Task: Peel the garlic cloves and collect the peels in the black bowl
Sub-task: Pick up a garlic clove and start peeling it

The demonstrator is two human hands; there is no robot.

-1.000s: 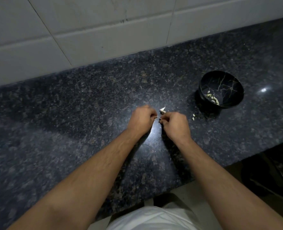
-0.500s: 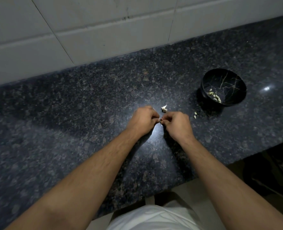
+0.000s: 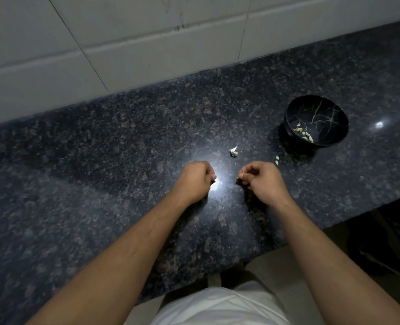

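My right hand [image 3: 263, 181] pinches a small garlic clove [image 3: 240, 175] between thumb and fingertips, just above the dark granite counter [image 3: 124, 160]. My left hand [image 3: 194, 181] is curled beside it, a short gap away, and pinches a tiny pale scrap that looks like peel [image 3: 214, 177]. The black bowl [image 3: 335, 127] with gold veins stands to the far right of my hands and holds several pale garlic bits [image 3: 305, 134]. A white garlic piece [image 3: 233, 151] lies on the counter just beyond my hands.
Small pale bits [image 3: 276, 160] lie on the counter between my right hand and the bowl. A white tiled wall [image 3: 147, 43] backs the counter. The counter's front edge runs below my forearms, with a dark gap at the lower right.
My hands were pressed together on the clove; now they have pulled apart, the left moving left and the right moving right.
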